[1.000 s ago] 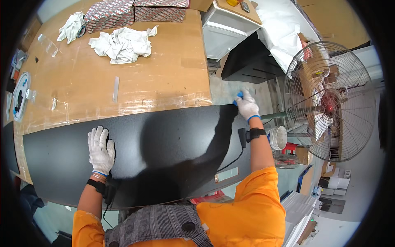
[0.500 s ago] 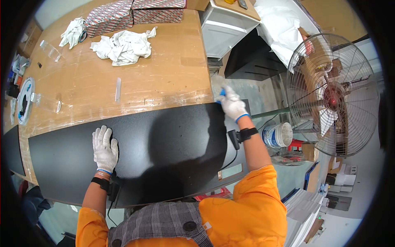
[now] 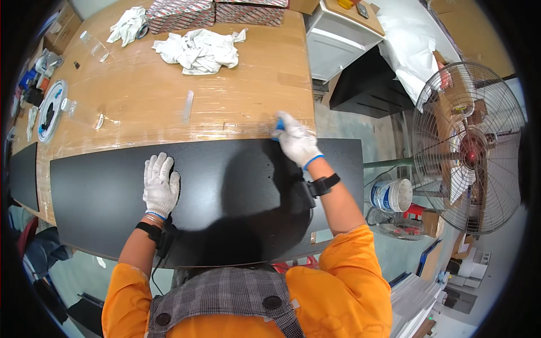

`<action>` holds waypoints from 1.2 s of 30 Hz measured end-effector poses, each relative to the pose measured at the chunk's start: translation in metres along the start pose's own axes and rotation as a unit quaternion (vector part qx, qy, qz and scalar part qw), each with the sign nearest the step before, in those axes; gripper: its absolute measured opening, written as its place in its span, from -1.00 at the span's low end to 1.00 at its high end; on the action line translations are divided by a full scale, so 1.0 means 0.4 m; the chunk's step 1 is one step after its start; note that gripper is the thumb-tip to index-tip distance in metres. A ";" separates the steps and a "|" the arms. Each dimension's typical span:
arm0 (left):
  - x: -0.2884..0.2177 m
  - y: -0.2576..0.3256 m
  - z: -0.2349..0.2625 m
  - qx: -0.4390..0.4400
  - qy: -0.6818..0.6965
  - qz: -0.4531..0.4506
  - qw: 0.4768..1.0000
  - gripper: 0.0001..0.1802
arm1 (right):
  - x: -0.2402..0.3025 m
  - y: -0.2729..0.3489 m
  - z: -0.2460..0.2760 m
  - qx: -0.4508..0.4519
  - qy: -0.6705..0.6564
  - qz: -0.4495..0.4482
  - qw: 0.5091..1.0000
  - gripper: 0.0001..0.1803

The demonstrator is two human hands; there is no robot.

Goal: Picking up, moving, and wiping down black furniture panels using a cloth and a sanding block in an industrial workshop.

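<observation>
A long black panel (image 3: 107, 197) lies across the near side of the table. My left hand (image 3: 160, 186), in a white knitted glove, rests flat on the panel left of its middle, fingers stretched. At the panel's far edge, right of the middle, my gloved right hand (image 3: 296, 141) is closed around a small blue object (image 3: 278, 128). Only part of that object shows past the fingers, so its kind cannot be made out. Several small dark marks or holes dot the panel near my right forearm.
Tape-covered cardboard tops the table (image 3: 248, 96). White rags (image 3: 200, 50), patterned boxes (image 3: 180, 16), a clear strip (image 3: 188, 106) and a white round lid (image 3: 53, 111) lie on it. To the right stand a large fan (image 3: 470, 152), a bucket (image 3: 391, 195) and a white cabinet (image 3: 338, 45).
My right hand has moved left along the panel's far edge with the blue object. My left hand stays flat on the panel. The whole view has shifted a little.
</observation>
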State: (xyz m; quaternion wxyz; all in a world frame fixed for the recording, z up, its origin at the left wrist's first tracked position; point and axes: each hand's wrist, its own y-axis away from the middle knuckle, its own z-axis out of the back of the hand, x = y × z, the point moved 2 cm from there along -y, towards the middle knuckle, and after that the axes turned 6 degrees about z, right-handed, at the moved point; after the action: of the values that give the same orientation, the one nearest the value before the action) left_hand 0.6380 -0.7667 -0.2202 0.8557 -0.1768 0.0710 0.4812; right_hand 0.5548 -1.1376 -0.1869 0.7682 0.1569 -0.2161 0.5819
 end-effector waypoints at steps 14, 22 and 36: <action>0.007 0.003 0.012 -0.028 0.005 -0.008 1.000 -0.58 | 0.137 -0.033 -0.050 -0.003 0.015 0.053 0.998 -0.53; -0.001 0.001 0.015 -0.002 0.001 0.002 1.000 -0.59 | 0.364 -0.143 -0.204 0.117 -0.092 0.161 0.976 -0.73; -0.004 -0.003 0.014 0.013 0.004 -0.014 1.000 -0.58 | -0.394 0.118 0.257 -0.047 0.162 -0.218 0.961 -0.43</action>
State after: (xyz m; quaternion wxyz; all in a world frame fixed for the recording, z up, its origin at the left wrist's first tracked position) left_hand 0.6378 -0.7664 -0.2142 0.8645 -0.1681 0.0780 0.4672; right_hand 0.4577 -1.3054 -0.1802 0.9078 0.0675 -0.0767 0.4068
